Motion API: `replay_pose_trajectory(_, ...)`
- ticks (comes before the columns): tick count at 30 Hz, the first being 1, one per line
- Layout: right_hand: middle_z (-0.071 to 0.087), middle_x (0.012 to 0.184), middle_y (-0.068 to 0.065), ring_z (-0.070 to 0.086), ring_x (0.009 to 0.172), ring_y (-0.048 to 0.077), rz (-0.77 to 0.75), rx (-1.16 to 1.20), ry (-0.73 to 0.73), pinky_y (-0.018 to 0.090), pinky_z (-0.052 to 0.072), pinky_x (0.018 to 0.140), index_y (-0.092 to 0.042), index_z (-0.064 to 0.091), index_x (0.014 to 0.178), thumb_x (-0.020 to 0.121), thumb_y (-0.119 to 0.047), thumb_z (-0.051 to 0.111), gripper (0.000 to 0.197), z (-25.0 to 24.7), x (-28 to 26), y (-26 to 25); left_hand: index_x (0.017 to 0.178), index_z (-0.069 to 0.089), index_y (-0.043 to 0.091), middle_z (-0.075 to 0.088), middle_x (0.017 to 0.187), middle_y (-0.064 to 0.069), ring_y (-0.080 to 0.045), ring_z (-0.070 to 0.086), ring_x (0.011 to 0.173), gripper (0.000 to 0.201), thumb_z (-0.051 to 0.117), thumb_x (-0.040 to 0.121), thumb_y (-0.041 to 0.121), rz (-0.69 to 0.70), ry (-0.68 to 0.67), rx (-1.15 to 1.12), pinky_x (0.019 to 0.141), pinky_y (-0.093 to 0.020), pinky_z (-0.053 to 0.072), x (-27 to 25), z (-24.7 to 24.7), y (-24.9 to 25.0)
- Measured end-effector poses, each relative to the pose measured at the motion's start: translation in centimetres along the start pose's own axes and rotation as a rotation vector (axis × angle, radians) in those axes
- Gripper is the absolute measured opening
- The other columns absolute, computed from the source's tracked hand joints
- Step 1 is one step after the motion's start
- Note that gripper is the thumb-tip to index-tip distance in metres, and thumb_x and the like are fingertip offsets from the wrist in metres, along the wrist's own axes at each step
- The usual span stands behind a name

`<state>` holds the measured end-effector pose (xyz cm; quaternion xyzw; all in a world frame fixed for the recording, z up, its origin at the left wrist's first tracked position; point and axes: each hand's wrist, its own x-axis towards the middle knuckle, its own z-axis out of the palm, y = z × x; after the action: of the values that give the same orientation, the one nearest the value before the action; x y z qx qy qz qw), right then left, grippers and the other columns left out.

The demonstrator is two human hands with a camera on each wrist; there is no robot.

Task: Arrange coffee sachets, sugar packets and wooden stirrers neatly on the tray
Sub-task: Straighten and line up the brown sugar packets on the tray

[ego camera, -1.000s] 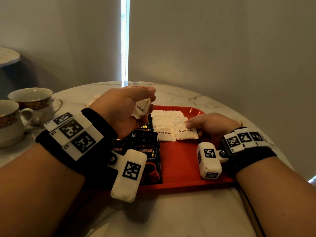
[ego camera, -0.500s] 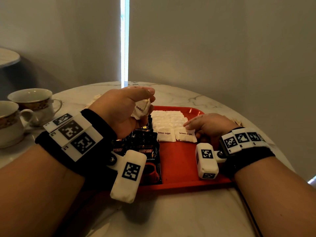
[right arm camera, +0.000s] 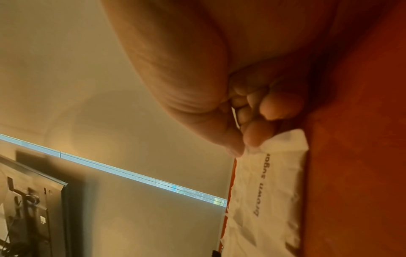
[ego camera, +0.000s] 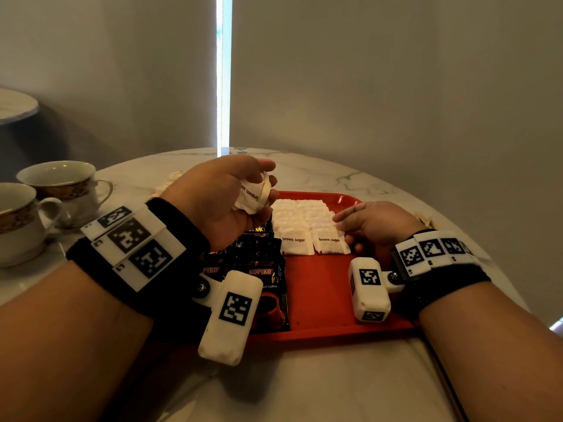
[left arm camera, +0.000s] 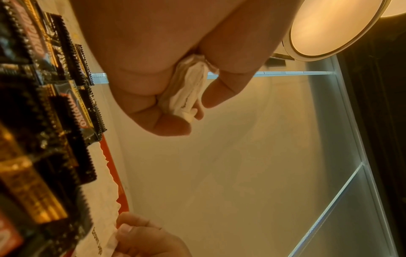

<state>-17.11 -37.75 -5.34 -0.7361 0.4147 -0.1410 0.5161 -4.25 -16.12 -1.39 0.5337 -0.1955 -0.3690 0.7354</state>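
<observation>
My left hand (ego camera: 264, 185) hovers above the tray's far left and grips a bunch of white sugar packets (ego camera: 252, 194); the left wrist view shows these sugar packets (left arm camera: 186, 90) squeezed between thumb and fingers. My right hand (ego camera: 341, 231) pinches the corner of a brown sugar packet (ego camera: 330, 244) that lies flat on the red tray (ego camera: 320, 303); in the right wrist view the thumb and fingertips (right arm camera: 252, 137) nip this packet (right arm camera: 270, 182). More sugar packets (ego camera: 300, 213) lie in rows behind it. Black coffee sachets (ego camera: 265, 271) overlap along the tray's left side.
Two gold-trimmed cups (ego camera: 58, 185) stand on the marble table (ego camera: 320, 172) at the left. A few pale packets (ego camera: 169, 181) lie on the table behind my left hand, and something pale (ego camera: 424, 219) lies beyond my right wrist. A wall rises close behind the table.
My right hand has drawn the pinched sugar packet slightly toward me on the tray. The left hand stays almost still with its bunch of packets.
</observation>
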Motion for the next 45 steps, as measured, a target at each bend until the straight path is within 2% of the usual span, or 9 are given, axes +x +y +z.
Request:
replay_pose_trajectory(10,0.073,0.087,0.018,0.061,0.059,0.019,-0.032,0.085,0.067,0.03,0.05,0.052,-0.004,0.073,0.095,0.087,0.002,0.067,0.012,0.0,0.2,0.1,0.117,0.066,0.008,0.055,0.129,-0.029,-0.036,0.068,0.105,0.041,0.035,0.093,-0.002,-0.038,-0.04,-0.076,0.07,-0.036,0.063,0.3,0.1,-0.1)
replay_pose_trajectory(14,0.065,0.079,0.009,0.055,0.055,0.014,-0.066,0.29,0.082,0.025,0.041,0.043,-0.005,0.068,0.098,0.091,-0.009,0.068,0.008,0.2,0.1,-0.5,0.12,0.065,0.008,0.064,0.119,-0.023,-0.032,0.074,0.096,0.034,0.046,0.094,-0.003,-0.019,-0.081,-0.037,0.07,-0.042,0.063,0.4,-0.1,-0.5)
replay_pose_trajectory(17,0.062,0.075,0.004,0.054,0.053,0.011,-0.153,0.416,-0.028,0.022,0.039,0.043,-0.009,0.067,0.096,0.093,-0.02,0.066,0.012,0.4,-1.2,-1.9,0.118,0.068,0.009,0.071,0.109,-0.016,-0.028,0.073,0.088,0.029,0.059,0.091,0.002,-0.007,-0.113,0.03,0.074,-0.042,0.06,0.5,-0.3,-0.7)
replay_pose_trajectory(21,0.062,0.074,0.002,0.055,0.056,0.011,-0.273,0.481,-0.252,0.022,0.038,0.047,-0.009,0.067,0.095,0.078,-0.038,0.074,0.034,1.7,-3.9,-3.4,0.126,0.062,0.001,0.072,0.105,-0.017,-0.023,0.071,0.073,0.037,0.066,0.089,0.006,0.001,-0.106,0.005,0.057,-0.031,0.056,0.6,-0.3,-0.6)
replay_pose_trajectory(25,0.062,0.075,0.004,0.055,0.06,0.014,-0.393,0.438,-0.337,0.025,0.036,0.05,-0.009,0.065,0.088,0.074,-0.032,0.073,0.027,3.3,-5.2,-3.8,0.126,0.062,0.002,0.07,0.101,-0.015,-0.017,0.067,0.064,0.048,0.074,0.081,0.013,0.027,-0.1,0.037,0.048,-0.023,0.049,0.8,-0.3,-0.5)
replay_pose_trajectory(34,0.063,0.074,0.005,0.055,0.063,0.017,-0.437,0.393,-0.253,0.027,0.036,0.052,-0.009,0.067,0.084,0.066,-0.02,0.081,0.024,4.4,-5.5,-3.7,0.122,0.063,0.002,0.069,0.109,-0.018,-0.022,0.068,0.076,0.05,0.072,0.075,0.016,0.032,-0.139,0.003,0.056,-0.026,0.054,0.5,-0.1,-0.8)
replay_pose_trajectory(38,0.064,0.075,0.007,0.055,0.061,0.017,-0.399,0.46,-0.206,0.028,0.035,0.051,-0.008,0.065,0.084,0.083,-0.005,0.07,0.006,4.3,-5.6,-3.9,0.116,0.065,0.006,0.069,0.118,-0.021,-0.025,0.069,0.081,0.023,0.059,0.095,0.007,0.025,-0.105,-0.011,0.057,-0.026,0.056,0.5,0.2,-0.6)
replay_pose_trajectory(42,0.068,0.081,0.011,0.059,0.062,0.018,-0.378,0.527,-0.206,0.027,0.04,0.052,-0.007,0.06,0.089,0.088,-0.001,0.062,0.007,4.2,-5.7,-4.1,0.116,0.068,0.012,0.065,0.124,-0.022,-0.028,0.067,0.086,0.029,0.046,0.099,0.003,0.017,-0.068,0.001,0.056,-0.03,0.055,0.8,0.0,-0.6)
replay_pose_trajectory(45,0.065,0.094,0.019,0.065,0.074,0.023,-0.373,0.623,-0.222,0.029,0.053,0.059,-0.004,0.054,0.102,0.093,0.001,0.054,0.011,4.1,-5.8,-4.2,0.114,0.071,0.017,0.062,0.121,-0.016,-0.033,0.064,0.096,0.031,0.044,0.101,0.009,-0.016,-0.056,0.003,0.062,-0.038,0.058,1.0,-0.3,-0.7)
